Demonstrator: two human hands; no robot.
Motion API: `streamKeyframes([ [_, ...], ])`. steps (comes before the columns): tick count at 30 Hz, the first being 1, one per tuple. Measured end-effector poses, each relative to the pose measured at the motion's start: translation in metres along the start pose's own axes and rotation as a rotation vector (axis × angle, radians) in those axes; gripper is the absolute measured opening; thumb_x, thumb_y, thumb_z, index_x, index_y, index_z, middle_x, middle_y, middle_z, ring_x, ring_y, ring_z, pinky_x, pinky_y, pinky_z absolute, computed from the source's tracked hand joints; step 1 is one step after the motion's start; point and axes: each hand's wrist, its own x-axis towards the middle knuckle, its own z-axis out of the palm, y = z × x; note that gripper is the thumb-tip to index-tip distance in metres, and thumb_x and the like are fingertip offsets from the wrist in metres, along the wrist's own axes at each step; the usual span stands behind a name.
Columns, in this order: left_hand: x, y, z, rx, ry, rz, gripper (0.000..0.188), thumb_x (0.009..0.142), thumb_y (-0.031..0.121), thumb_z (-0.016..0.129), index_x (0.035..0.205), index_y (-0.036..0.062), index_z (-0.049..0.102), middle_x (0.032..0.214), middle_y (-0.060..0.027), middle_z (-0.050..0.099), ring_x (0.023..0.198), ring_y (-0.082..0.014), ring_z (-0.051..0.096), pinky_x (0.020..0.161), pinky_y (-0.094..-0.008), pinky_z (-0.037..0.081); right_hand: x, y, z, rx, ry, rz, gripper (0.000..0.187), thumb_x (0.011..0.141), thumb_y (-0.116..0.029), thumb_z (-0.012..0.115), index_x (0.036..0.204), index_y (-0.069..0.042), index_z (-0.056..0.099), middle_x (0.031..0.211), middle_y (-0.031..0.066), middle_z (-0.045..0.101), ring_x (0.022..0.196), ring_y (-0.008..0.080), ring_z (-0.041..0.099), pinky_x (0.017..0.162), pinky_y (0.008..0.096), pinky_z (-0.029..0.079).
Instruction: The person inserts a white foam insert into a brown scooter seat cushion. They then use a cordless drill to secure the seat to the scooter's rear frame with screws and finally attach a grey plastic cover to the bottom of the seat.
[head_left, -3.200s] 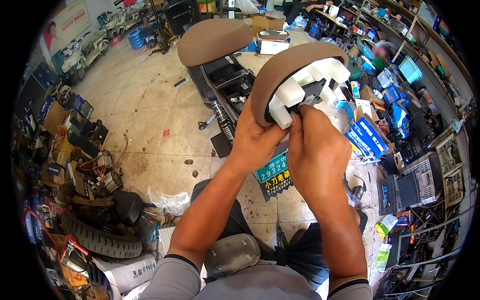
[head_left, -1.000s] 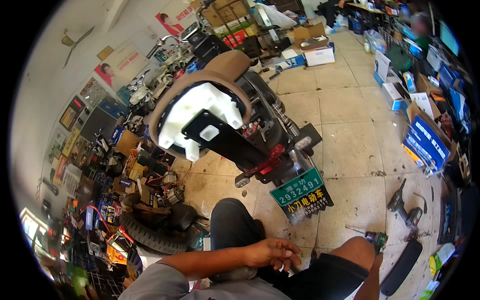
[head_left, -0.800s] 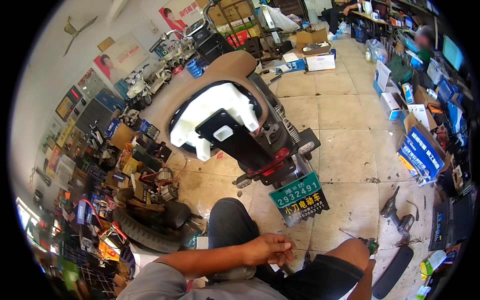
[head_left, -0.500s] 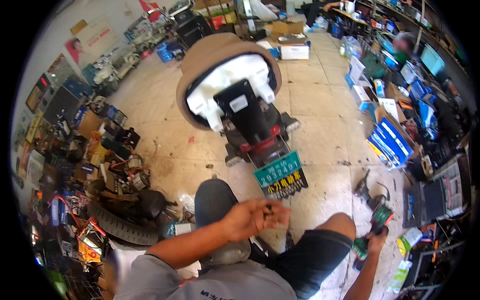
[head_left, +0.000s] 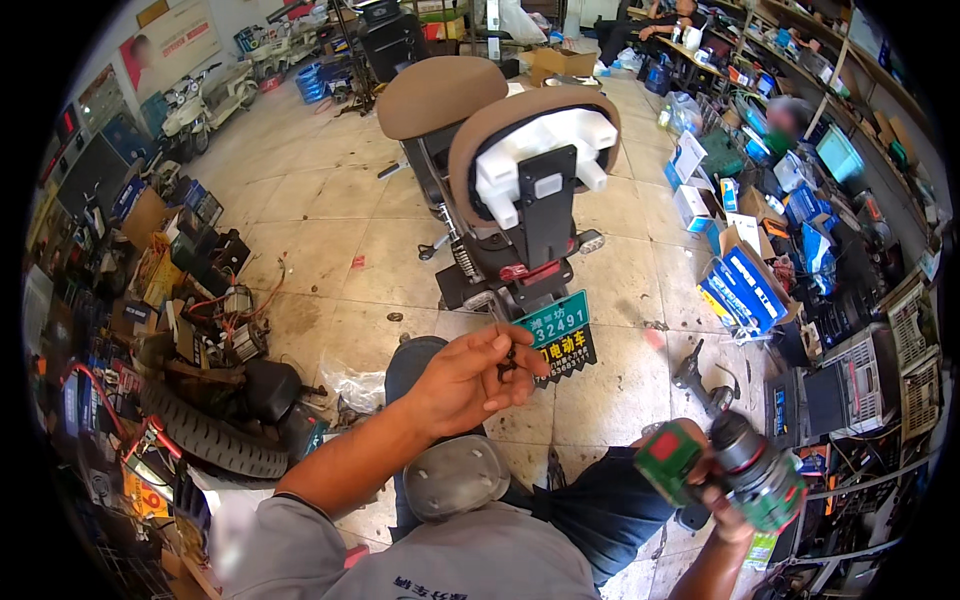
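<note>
My left hand point(head_left: 480, 375) is half closed in front of the scooter, pinching a few small dark pieces that look like screws point(head_left: 508, 362). A green cordless drill point(head_left: 775, 490) is gripped in my right hand point(head_left: 725, 505), at the right above my thigh. A rounded grey plastic cover point(head_left: 455, 478) with small raised studs lies on my lap. Ahead stands an electric scooter with a brown seat point(head_left: 440, 95). Its brown backrest point(head_left: 475, 150) shows a bare white plastic back and a black bracket point(head_left: 547, 210). Beyond my left fingers hangs a green plate point(head_left: 562, 320), partly covered by them.
To my left lie a tyre point(head_left: 210, 440) and piled loose parts. A brake lever assembly point(head_left: 700, 375) rests on the tiles at the right. Boxes point(head_left: 745, 285), grey crates point(head_left: 845, 390) and shelves line the right side. A person point(head_left: 650, 30) sits at the back.
The drill has come up from low beside my right leg and turned. My left hand has moved up and leftward, its fingers drawn together. The view has shifted, showing more of the scooter seat.
</note>
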Motion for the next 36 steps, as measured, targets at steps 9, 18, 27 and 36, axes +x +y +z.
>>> streamKeyframes([
  [9,0.000,0.007,-0.009,0.016,-0.052,0.042,0.031,0.111,0.030,0.052,0.116,0.0032,0.065,0.093,-0.0113,0.069,0.062,-0.0138,0.053,0.052,-0.0235,0.037,-0.020,-0.036,0.060,-2.129,0.448,0.080,0.066,0.106,-0.043,0.051,0.153,0.001,0.035,0.145,0.0193,0.057,0.117,0.0208,0.066,0.086,0.0298,0.061],
  [18,0.006,-0.001,0.000,0.022,-0.016,0.001,0.035,0.110,0.035,0.053,0.115,0.0020,0.066,0.073,-0.0085,0.063,0.055,-0.0129,0.049,0.051,-0.0254,0.039,0.008,-0.046,-0.056,-4.083,-0.584,-1.799,0.076,0.070,-0.030,0.097,0.133,-0.009,0.061,0.113,0.0033,0.075,0.100,0.0185,0.072,0.090,0.0333,0.057],
  [27,0.007,-0.002,0.009,0.257,0.136,0.076,0.029,0.108,0.030,0.059,0.114,0.0024,0.065,0.075,-0.0069,0.064,0.058,-0.0117,0.051,0.053,-0.0241,0.040,0.066,-0.018,-0.074,-4.353,-0.988,-1.075,0.036,0.079,-0.019,0.082,0.104,0.005,0.073,0.099,0.0161,0.074,0.087,0.0244,0.074,0.076,0.0319,0.059],
  [36,0.021,-0.002,0.002,0.222,-0.183,0.114,0.034,0.104,0.031,0.065,0.116,-0.0007,0.065,0.071,-0.0052,0.059,0.057,-0.0117,0.049,0.055,-0.0269,0.039,0.049,-0.077,-0.041,-3.249,-0.352,-0.778,0.033,0.074,-0.007,0.089,0.103,-0.001,0.073,0.105,0.0181,0.072,0.068,0.0247,0.067,0.059,0.0333,0.054],
])
